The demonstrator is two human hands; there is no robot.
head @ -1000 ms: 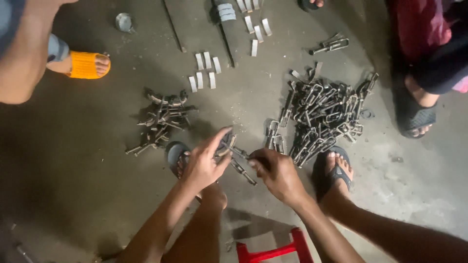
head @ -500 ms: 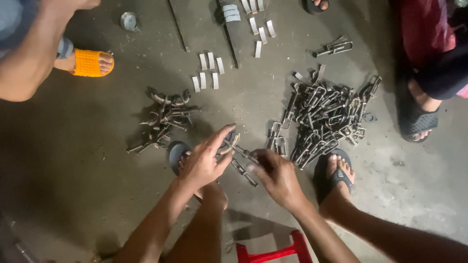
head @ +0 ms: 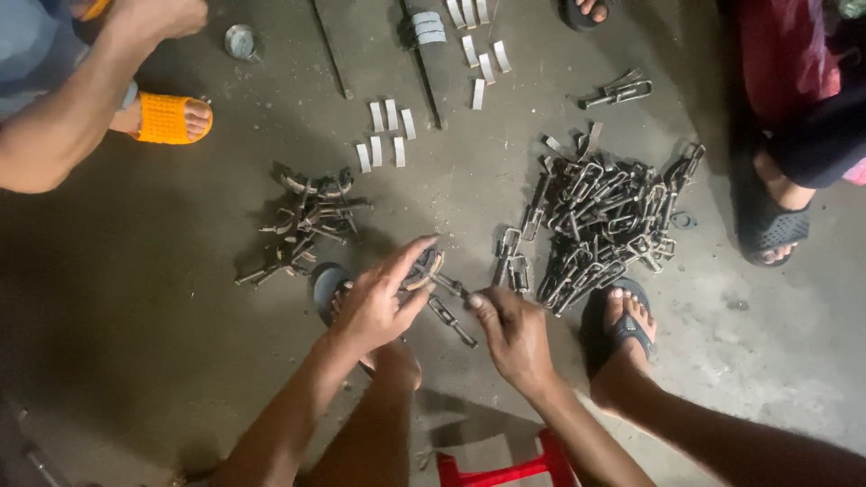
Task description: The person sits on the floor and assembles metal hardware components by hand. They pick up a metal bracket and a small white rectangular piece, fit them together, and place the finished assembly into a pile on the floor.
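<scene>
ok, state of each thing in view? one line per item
left hand: gripping a curved metal part
right hand: pinching a short chain piece
big pile of links: loose, heaped on the floor
small pile of parts: loose, tangled
flat metal strips: lying singly in rows
red stool: mostly out of frame

The left hand [head: 374, 307] is pinching a metal link piece [head: 424, 269]; the right hand [head: 514, 334] is gripping its chain end [head: 451, 316], the link pile [head: 604, 225] lying just beyond.
</scene>
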